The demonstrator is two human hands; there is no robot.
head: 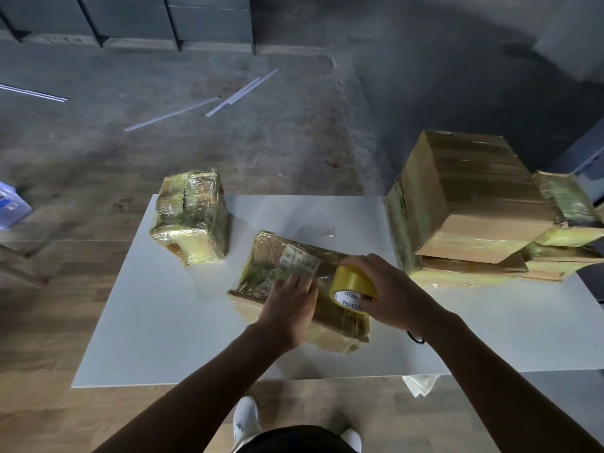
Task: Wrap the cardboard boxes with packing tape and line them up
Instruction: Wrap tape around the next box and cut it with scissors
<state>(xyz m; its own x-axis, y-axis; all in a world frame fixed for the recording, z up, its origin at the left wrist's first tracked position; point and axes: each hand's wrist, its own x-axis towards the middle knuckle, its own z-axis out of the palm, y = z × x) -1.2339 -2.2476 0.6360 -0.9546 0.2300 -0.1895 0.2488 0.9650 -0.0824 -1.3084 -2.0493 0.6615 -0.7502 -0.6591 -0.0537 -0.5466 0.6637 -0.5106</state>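
A flat cardboard box (287, 256) covered in clear tape, with a white label on top, lies in the middle of the white table (157, 322). My left hand (291, 305) presses flat on its top with straight fingers. My right hand (392, 292) grips a yellow roll of packing tape (351, 286) held against the box's right part. A second taped box (189, 217) stands at the table's far left corner. A stack of cardboard boxes (470, 204) sits at the far right.
A crumpled scrap of clear tape (318, 231) lies on the table behind the middle box. More tape scrap (420, 384) hangs off the near edge. White strips (242, 93) lie on the floor beyond. My shoes (246, 420) show below the table edge.
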